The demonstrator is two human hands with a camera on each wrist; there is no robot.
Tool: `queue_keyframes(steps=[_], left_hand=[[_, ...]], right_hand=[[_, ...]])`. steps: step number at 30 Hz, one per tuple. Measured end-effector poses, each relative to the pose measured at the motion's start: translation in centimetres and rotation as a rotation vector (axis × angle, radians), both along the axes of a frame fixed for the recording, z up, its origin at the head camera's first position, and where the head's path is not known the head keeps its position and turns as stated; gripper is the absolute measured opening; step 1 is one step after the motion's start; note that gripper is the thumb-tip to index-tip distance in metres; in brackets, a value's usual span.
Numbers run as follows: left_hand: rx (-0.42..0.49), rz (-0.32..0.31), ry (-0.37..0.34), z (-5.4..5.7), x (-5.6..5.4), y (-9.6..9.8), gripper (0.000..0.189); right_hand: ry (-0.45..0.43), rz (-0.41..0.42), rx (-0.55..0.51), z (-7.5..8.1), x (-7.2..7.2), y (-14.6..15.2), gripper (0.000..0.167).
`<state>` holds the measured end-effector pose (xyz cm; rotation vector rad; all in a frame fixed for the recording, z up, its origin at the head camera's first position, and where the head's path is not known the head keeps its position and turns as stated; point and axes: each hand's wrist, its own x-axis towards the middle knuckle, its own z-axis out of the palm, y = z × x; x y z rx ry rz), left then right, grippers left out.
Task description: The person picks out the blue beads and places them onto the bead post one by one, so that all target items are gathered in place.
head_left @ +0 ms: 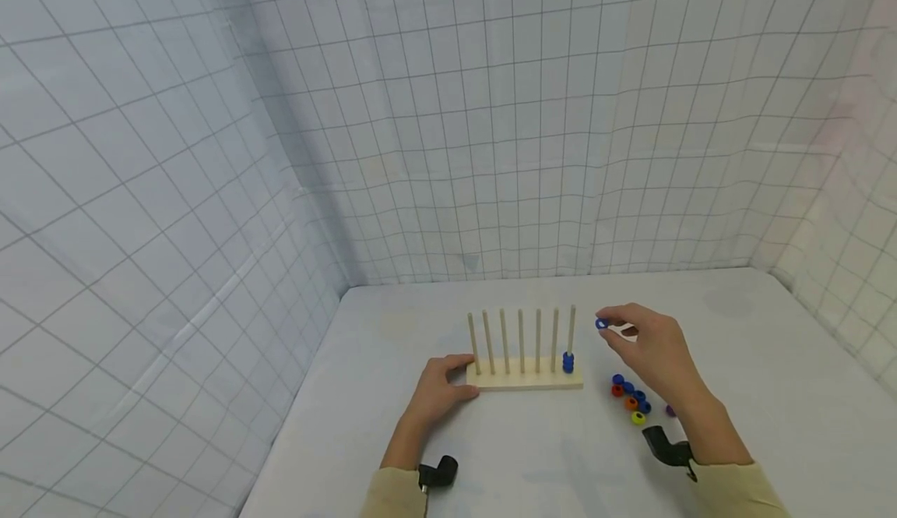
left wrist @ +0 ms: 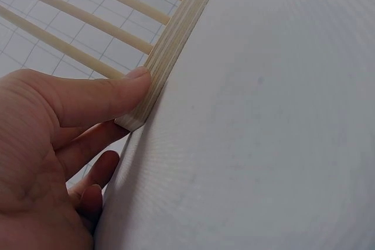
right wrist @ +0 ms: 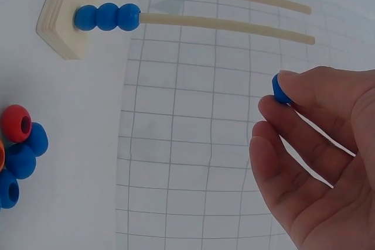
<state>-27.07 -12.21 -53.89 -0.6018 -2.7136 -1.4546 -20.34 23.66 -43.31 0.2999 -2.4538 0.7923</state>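
A wooden peg rack (head_left: 522,382) with several upright pegs stands on the table. Its rightmost peg (right wrist: 228,25) carries three blue beads (right wrist: 107,17) stacked at the bottom. My left hand (head_left: 436,389) grips the left end of the base, thumb (left wrist: 126,89) on the front face and fingers behind. Just right of the rightmost peg, near its top height, my right hand (head_left: 655,347) pinches a blue bead (head_left: 601,323) between thumb and fingertips. In the right wrist view the pinched bead is mostly covered by the thumb.
Loose beads lie in a cluster below the right hand: several blue ones (head_left: 628,387), a red bead (head_left: 617,390), an orange bead (head_left: 631,403) and a yellow bead (head_left: 638,418). A purple bead (head_left: 670,410) is partly hidden by the right wrist. Grid-patterned curtains (head_left: 476,128) surround the white table (head_left: 532,456).
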Motion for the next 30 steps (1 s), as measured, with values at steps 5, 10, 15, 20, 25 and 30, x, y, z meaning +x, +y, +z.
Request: queue_keyframes(steps=[5, 10, 15, 20, 25, 30], left_hand=[[-0.008, 0.002, 0.001, -0.2, 0.0, 0.0, 0.055], [-0.01, 0.004, -0.002, -0.2, -0.1, 0.0, 0.055], [-0.002, 0.0, -0.002, 0.0, -0.2, 0.2, 0.055], [0.004, -0.01, 0.002, 0.0, -0.3, 0.3, 0.054], [0.003, 0.001, -0.005, -0.1, -0.2, 0.1, 0.054], [-0.005, 0.014, -0.013, -0.3, -0.2, -0.1, 0.055]], right_hand=[[0.01, 0.012, -0.014, 0.2, -0.1, -0.1, 0.026], [0.029, 0.019, -0.021, 0.8, -0.3, -0.3, 0.026], [0.032, 0.017, -0.035, 1.3, -0.4, -0.7, 0.027], [0.024, 0.008, -0.04, 1.5, -0.4, -1.0, 0.027], [0.032, 0.012, -0.044, 1.6, -0.4, -1.3, 0.027], [0.051, 0.027, -0.047, 1.9, -0.7, -1.7, 0.027]])
